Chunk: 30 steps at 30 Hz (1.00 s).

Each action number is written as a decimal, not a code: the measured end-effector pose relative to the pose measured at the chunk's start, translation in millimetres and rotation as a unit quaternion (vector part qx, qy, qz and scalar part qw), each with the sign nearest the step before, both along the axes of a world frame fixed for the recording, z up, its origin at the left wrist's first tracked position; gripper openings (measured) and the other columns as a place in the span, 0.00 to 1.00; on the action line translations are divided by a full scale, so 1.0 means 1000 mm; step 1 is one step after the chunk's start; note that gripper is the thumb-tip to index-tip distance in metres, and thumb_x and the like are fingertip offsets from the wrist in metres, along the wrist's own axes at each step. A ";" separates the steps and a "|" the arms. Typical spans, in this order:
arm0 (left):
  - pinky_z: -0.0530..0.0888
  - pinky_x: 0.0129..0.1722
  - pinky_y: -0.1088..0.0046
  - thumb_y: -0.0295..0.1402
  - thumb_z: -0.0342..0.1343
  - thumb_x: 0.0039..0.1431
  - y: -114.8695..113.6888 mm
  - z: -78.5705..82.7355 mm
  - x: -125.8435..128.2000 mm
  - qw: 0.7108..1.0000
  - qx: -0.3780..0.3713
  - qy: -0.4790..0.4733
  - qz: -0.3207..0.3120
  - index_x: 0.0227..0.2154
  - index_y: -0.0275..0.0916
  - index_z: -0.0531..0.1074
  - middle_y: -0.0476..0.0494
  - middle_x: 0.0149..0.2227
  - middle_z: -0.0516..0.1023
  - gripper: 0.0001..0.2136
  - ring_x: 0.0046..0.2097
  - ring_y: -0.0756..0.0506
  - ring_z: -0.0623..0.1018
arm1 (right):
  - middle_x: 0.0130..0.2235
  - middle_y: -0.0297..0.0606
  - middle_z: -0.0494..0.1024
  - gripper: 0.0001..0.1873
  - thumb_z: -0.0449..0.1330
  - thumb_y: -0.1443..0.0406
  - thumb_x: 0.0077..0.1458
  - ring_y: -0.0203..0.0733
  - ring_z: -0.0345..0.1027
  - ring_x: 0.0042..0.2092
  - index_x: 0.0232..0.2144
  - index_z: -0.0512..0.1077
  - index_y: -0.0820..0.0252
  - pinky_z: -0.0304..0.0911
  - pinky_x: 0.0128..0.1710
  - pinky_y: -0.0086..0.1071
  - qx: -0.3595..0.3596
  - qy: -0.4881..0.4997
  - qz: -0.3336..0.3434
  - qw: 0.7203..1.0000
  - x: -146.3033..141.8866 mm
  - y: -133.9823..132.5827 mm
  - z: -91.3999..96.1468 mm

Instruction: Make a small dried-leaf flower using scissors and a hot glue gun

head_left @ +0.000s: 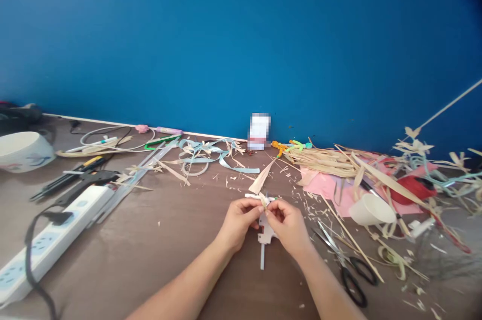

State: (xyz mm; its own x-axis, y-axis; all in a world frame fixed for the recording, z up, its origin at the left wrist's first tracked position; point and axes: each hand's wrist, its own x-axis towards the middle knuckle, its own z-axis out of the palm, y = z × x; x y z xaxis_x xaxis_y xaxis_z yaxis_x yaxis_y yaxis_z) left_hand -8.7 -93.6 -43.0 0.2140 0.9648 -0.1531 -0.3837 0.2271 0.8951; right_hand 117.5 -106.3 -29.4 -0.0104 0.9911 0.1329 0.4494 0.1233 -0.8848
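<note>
My left hand (238, 222) and my right hand (288, 224) meet over the brown table (169, 259), fingers pinched together on a small strip of dried leaf (263, 202). Just behind the fingertips lies a white pen-like stick (253, 196). Under my hands lies a pale notched plastic piece (264, 242) flat on the table. A wider dried leaf piece (260, 179) lies just beyond the hands.
Black-handled scissors (348, 270) and a tipped white cup (371, 209) lie to the right, by pink paper (326, 184) and a heap of dried leaf strips (324, 159). A white power strip (52, 239), black tools (75, 177), a bowl (22, 151) and blue ribbons (207, 154) occupy the left. A blue wall stands behind.
</note>
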 end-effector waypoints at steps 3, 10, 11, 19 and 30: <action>0.66 0.16 0.81 0.34 0.62 0.39 0.000 0.001 0.001 1.000 -0.007 -0.009 -0.003 0.22 0.32 0.74 0.49 0.20 0.71 0.09 0.20 0.55 0.67 | 0.17 0.27 0.60 0.06 0.54 0.66 0.45 0.31 0.53 0.19 0.19 0.65 0.61 0.51 0.19 0.25 0.000 -0.022 0.001 1.000 -0.001 0.001 -0.002; 0.64 0.15 0.84 0.33 0.62 0.39 0.010 -0.004 -0.007 0.995 -0.036 -0.048 0.076 0.24 0.33 0.72 0.46 0.26 0.74 0.09 0.21 0.56 0.67 | 0.31 0.35 0.71 0.14 0.57 0.62 0.45 0.38 0.64 0.30 0.37 0.67 0.57 0.60 0.31 0.31 0.013 -0.231 0.004 0.973 0.031 -0.011 0.022; 0.64 0.15 0.85 0.33 0.62 0.39 0.012 -0.005 -0.009 0.994 -0.042 -0.049 0.088 0.24 0.33 0.72 0.45 0.29 0.74 0.09 0.21 0.57 0.67 | 0.34 0.36 0.71 0.16 0.57 0.61 0.45 0.41 0.65 0.34 0.39 0.67 0.57 0.60 0.34 0.33 0.014 -0.278 0.020 0.960 0.036 -0.015 0.025; 0.69 0.23 0.81 0.32 0.62 0.40 0.012 -0.006 -0.009 0.997 -0.066 -0.034 0.033 0.25 0.33 0.71 0.42 0.32 0.76 0.09 0.31 0.51 0.74 | 0.38 0.43 0.69 0.22 0.57 0.65 0.47 0.49 0.62 0.41 0.47 0.63 0.59 0.58 0.40 0.38 0.032 -0.468 0.064 0.881 0.029 -0.034 -0.004; 0.69 0.35 0.78 0.31 0.63 0.38 0.016 -0.015 -0.010 0.994 -0.096 -0.048 0.027 0.25 0.33 0.73 0.43 0.30 0.76 0.09 0.35 0.50 0.74 | 0.42 0.42 0.70 0.18 0.50 0.61 0.54 0.45 0.63 0.42 0.48 0.61 0.56 0.59 0.42 0.37 -0.061 -0.135 0.060 0.987 0.062 -0.038 0.000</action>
